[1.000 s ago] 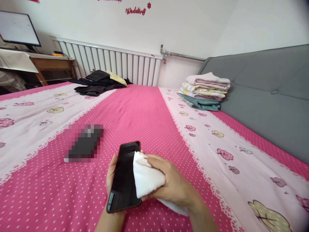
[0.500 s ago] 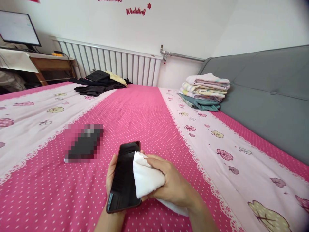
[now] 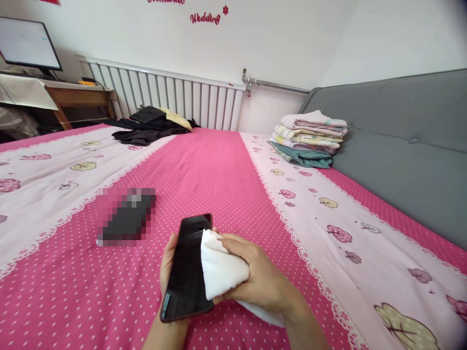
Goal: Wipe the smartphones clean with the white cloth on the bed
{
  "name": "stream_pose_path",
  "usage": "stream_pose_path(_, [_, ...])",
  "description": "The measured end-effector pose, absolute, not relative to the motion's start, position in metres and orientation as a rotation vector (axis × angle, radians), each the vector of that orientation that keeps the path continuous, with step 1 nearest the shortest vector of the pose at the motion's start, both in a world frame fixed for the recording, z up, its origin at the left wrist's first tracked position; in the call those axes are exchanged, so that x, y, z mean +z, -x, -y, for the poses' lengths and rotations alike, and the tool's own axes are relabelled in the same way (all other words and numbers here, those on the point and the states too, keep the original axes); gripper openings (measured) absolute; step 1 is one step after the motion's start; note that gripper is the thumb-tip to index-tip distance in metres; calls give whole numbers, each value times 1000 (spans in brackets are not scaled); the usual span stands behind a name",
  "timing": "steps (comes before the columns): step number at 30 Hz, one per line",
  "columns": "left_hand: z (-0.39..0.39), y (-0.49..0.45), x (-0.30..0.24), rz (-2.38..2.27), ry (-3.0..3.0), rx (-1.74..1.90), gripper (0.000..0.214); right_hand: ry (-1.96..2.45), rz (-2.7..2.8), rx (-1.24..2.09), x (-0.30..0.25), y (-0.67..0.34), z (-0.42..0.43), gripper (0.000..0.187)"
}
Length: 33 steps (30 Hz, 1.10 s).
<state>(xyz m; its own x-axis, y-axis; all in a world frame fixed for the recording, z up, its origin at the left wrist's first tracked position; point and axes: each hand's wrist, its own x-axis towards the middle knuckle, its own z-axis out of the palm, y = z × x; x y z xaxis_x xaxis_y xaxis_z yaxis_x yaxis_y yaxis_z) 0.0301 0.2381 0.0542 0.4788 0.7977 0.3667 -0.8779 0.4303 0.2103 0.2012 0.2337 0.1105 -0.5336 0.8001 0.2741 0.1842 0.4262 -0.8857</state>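
A smartphone [image 3: 188, 272] with a dark, blank screen and a reddish-brown case rests in my left hand [image 3: 168, 260]. The thumb lies along its left edge, while most of the other fingers are hidden beneath it. My right hand [image 3: 259, 277] grips a folded white cloth [image 3: 222, 267], which lies over the right part of the phone's screen. A loose end of the cloth hangs below my right wrist. On the bed to the left of the phone lies a dark, flat object [image 3: 127, 218], blurred by pixelation so its kind is unclear.
The bed has a pink dotted sheet [image 3: 215, 170]. Folded cloths [image 3: 310, 138] are stacked by the grey headboard [image 3: 401, 126]. Dark clothes [image 3: 149, 126] lie at the far edge before a white radiator [image 3: 164, 90]. A monitor [image 3: 27, 43] stands on a desk [image 3: 80, 97] at the left.
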Motion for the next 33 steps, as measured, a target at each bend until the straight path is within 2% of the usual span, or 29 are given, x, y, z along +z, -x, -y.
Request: stream_pose_path(33, [-239,-30,52,248,-401,1035,60,849,1974,1104,112,-201,-234,69])
